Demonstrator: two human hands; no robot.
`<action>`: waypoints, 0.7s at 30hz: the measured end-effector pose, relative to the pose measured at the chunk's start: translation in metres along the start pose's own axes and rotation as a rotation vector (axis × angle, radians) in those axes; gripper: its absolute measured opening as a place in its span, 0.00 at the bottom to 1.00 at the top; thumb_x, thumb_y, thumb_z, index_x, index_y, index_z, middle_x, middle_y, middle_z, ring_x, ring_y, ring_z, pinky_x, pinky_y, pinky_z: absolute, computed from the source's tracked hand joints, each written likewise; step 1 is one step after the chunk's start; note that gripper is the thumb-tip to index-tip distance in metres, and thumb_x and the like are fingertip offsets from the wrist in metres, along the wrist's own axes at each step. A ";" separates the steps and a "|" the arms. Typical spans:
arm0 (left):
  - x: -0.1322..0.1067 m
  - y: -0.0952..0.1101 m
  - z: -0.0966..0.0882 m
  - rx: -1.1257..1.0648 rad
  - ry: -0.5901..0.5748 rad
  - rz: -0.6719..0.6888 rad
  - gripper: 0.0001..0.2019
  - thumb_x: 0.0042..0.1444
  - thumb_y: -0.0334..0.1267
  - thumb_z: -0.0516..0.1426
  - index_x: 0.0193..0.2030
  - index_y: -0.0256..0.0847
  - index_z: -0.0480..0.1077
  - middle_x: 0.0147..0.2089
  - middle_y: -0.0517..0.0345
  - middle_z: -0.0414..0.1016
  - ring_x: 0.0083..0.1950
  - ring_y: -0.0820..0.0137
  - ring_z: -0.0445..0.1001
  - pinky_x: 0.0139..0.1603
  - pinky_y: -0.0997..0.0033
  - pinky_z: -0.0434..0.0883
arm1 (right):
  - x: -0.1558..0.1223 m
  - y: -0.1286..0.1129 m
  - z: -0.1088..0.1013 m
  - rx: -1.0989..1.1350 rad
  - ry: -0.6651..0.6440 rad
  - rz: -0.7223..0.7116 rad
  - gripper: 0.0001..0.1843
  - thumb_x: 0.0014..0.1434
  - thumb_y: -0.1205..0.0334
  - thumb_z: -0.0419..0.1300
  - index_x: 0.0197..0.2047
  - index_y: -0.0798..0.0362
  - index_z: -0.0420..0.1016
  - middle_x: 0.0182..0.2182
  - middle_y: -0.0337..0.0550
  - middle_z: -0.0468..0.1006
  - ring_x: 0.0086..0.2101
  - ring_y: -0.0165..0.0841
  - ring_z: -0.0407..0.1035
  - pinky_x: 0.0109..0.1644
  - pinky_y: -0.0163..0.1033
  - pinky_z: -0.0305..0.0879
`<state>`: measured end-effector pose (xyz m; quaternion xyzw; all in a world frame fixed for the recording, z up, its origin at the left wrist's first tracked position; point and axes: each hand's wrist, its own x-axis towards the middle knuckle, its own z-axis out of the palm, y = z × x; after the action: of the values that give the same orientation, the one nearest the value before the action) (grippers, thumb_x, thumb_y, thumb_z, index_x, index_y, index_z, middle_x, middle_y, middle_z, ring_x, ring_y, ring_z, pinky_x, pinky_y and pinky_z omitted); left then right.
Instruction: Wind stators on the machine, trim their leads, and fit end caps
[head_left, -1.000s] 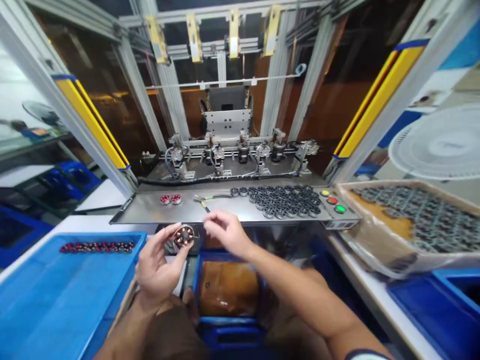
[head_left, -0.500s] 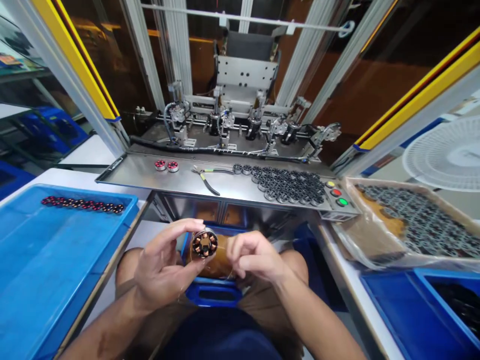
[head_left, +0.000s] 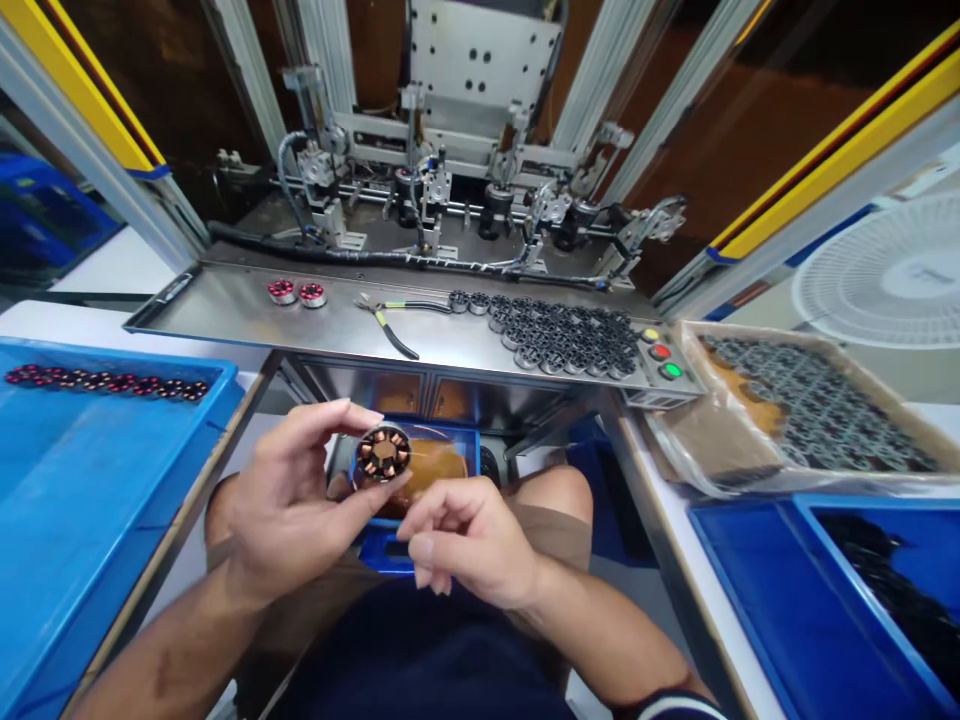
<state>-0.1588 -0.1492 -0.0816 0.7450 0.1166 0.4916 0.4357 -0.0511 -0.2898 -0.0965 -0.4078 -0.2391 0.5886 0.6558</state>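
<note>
My left hand [head_left: 296,490] pinches a small round motor stator with copper windings [head_left: 382,455] between thumb and fingers, over my lap. My right hand [head_left: 465,545] hovers just below and right of the stator, its thumb and forefinger pressed together as if on a fine wire that I cannot make out. On the steel shelf [head_left: 225,315] ahead lie two red-wound stators [head_left: 298,292], a pair of cutters [head_left: 390,325] and a heap of bare black stator cores [head_left: 562,335].
A blue tray [head_left: 90,470] at left holds a row of wound stators [head_left: 105,382]. A carton of black cores [head_left: 810,400] sits at right, with blue bins [head_left: 825,600] below it. Yellow, red and green buttons [head_left: 660,352] are on the shelf's right end. A winding machine [head_left: 480,190] stands behind.
The view has tipped downward. My right hand has dropped from beside the stator to below it, and both hands have come closer to my lap.
</note>
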 end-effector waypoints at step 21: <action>-0.010 0.008 0.004 -0.581 -0.262 -0.317 0.31 0.50 0.23 0.65 0.59 0.52 0.65 0.50 0.53 0.80 0.43 0.66 0.81 0.34 0.75 0.80 | -0.013 -0.027 -0.025 -0.381 -0.123 -0.039 0.18 0.52 0.52 0.69 0.24 0.56 0.71 0.17 0.34 0.69 0.19 0.22 0.59 0.22 0.30 0.53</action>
<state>-0.1626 -0.1624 -0.0823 0.6193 0.0295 0.3310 0.7113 -0.0182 -0.3077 -0.0857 -0.4829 -0.3938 0.5438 0.5621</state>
